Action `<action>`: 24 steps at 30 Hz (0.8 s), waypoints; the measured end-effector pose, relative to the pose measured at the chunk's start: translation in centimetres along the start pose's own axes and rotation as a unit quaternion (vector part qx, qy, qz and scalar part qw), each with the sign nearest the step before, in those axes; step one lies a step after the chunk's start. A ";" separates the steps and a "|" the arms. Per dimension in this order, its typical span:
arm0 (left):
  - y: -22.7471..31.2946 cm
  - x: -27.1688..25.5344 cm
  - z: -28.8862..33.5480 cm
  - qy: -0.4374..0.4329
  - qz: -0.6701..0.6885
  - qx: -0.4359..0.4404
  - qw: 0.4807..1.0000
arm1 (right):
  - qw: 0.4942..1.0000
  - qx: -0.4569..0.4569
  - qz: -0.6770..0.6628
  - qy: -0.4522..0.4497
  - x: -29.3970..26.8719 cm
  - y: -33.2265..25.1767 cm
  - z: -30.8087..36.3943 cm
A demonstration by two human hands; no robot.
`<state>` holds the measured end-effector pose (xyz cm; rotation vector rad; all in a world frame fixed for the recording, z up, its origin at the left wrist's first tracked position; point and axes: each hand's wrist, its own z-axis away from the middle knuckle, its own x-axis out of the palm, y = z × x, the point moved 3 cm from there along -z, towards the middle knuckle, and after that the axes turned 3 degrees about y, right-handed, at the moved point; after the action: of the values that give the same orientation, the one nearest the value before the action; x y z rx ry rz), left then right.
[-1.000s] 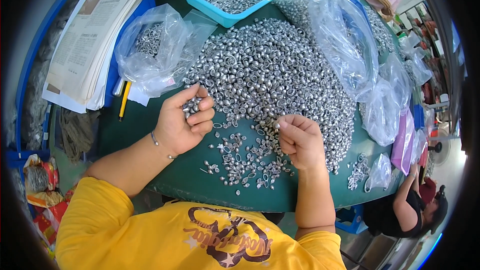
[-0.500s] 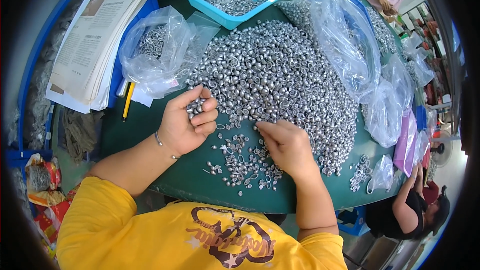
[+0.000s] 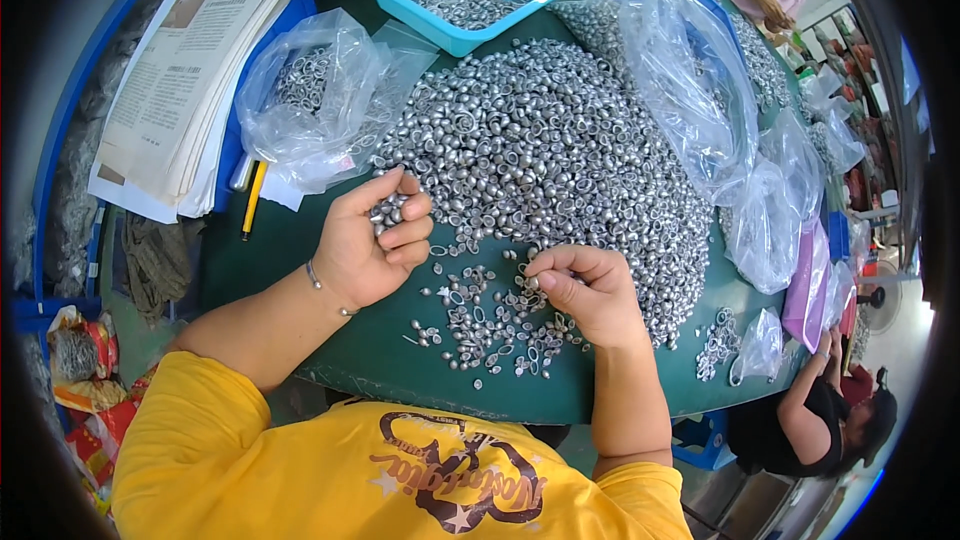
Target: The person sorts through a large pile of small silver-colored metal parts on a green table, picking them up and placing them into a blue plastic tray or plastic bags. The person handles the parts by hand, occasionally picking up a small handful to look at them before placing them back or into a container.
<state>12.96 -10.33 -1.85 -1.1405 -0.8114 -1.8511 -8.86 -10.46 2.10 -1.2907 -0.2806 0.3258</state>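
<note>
A big heap of small silvery metal pieces [image 3: 540, 140], some domed and some ring-shaped, covers the middle of the green table [image 3: 400, 360]. At the heap's left edge, my left hand [image 3: 370, 245] curls around a cluster of domed metal pieces [image 3: 388, 212]. My right hand [image 3: 590, 290] is at the heap's near edge, with thumb and forefinger pinched together. A small metal piece [image 3: 532, 282] shows at those fingertips. Between and below my hands lie loose rings and domes [image 3: 490, 325], spread thinly on the table.
Behind the heap stands a blue basket [image 3: 470, 35] part-filled with metal pieces. Clear plastic bags [image 3: 310, 90] flank the heap. Papers [image 3: 190, 80] and a yellow pencil [image 3: 254, 202] lie at left. Two other people [image 3: 810, 420] sit along the right side.
My right hand has shifted slightly right and toward me, turning so the thumb shows, with a small piece at the fingertips. The left hand stays nearly still around its cluster.
</note>
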 end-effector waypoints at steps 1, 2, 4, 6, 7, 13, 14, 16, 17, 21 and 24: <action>0.1 0.0 0.1 0.001 -0.005 0.006 1.000 | 1.000 -0.001 0.002 0.004 -0.2 -0.1 0.1; 0.1 0.0 0.1 0.001 -0.010 0.012 1.000 | 0.996 0.028 -0.082 -0.022 -0.3 0.2 0.1; 0.1 0.0 0.1 0.001 -0.008 0.008 1.000 | 0.960 0.041 -0.262 -0.086 -0.6 1.1 -0.1; 0.1 0.0 0.0 0.009 -0.006 0.013 1.000 | 0.924 0.036 -0.365 -0.105 -1.0 1.1 -0.4; 0.1 0.0 -0.1 0.006 -0.007 0.014 1.000 | 0.884 0.035 -0.450 -0.120 -1.1 0.9 -0.7; 0.0 0.0 -0.1 0.001 -0.018 0.013 1.000 | 0.981 -0.009 0.020 0.194 -3.5 -1.3 -0.9; 0.0 0.0 0.0 0.006 -0.019 0.016 1.000 | 0.959 -0.080 0.150 0.226 -3.1 -1.7 -1.4; 0.0 0.0 -0.1 0.005 -0.020 0.013 1.000 | 0.875 -0.207 0.349 0.264 -2.6 -1.7 -1.9; -0.1 0.1 -0.1 0.004 -0.022 0.012 1.000 | 0.827 -0.262 0.418 0.269 -2.3 -1.7 -2.1; 0.0 0.0 0.0 0.008 -0.014 0.012 1.000 | 0.810 -0.234 0.470 0.262 -1.5 -1.3 -2.3; 0.0 0.1 0.1 0.009 -0.018 0.012 1.000 | 0.865 -0.230 0.356 0.268 -2.1 -1.0 -2.1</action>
<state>12.96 -10.24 -1.73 -1.0986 -0.8476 -1.8737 -9.87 -13.38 2.46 -1.8776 0.6587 0.5210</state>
